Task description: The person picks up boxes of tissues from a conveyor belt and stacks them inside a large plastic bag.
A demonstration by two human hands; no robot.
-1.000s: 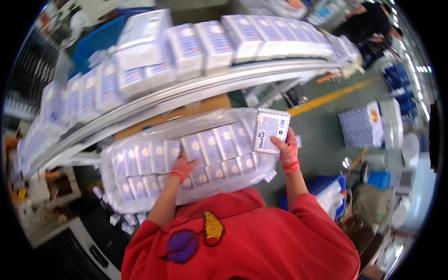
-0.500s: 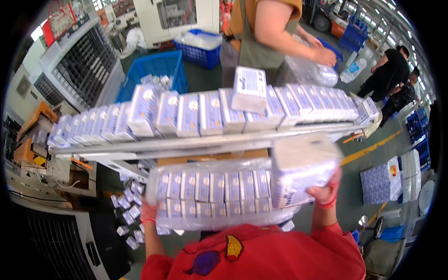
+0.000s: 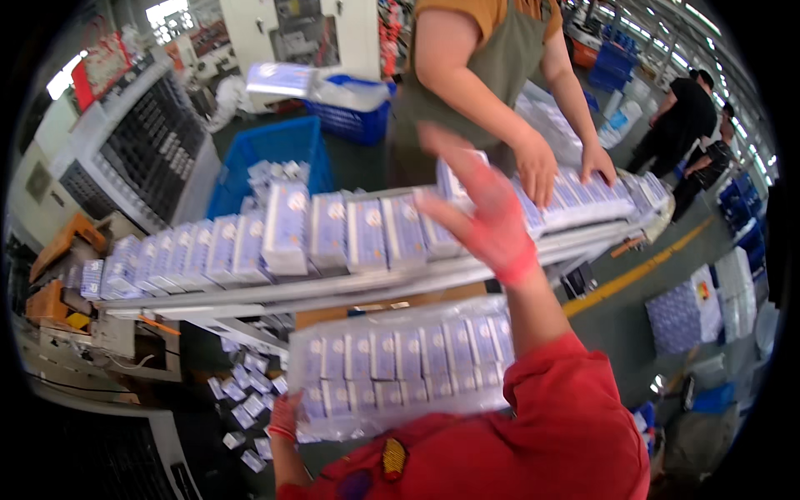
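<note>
My right hand [image 3: 492, 221], in a reddish glove, reaches over the conveyor with its fingers spread, holding nothing. It partly covers a pack [image 3: 454, 185] that lies on top of the row of purple-and-white tissue packs [image 3: 286, 233]. My left hand [image 3: 285, 414] grips the lower left corner of a clear plastic bag [image 3: 350, 427]. Inside the bag lie two rows of small purple-and-white packs [image 3: 382, 356]. Beyond the conveyor, a blurred purple-and-white pack [image 3: 281, 79] shows beside a blue basket [image 3: 358, 125]; I cannot tell whether it rests on anything.
Across the conveyor [image 3: 375, 287], a co-worker's hands [image 3: 536, 167] touch packs in the row. A blue crate [image 3: 275, 142] holds loose packs. Several small packs [image 3: 250, 406] lie on the floor at left. At right stands a purple-patterned bundle [image 3: 673, 318]; two people [image 3: 683, 121] are farther off.
My right hand has let go of a large pack and swung forward over the conveyor, opening. A blurred pack now shows by the blue basket. The co-worker's hands moved down onto the row.
</note>
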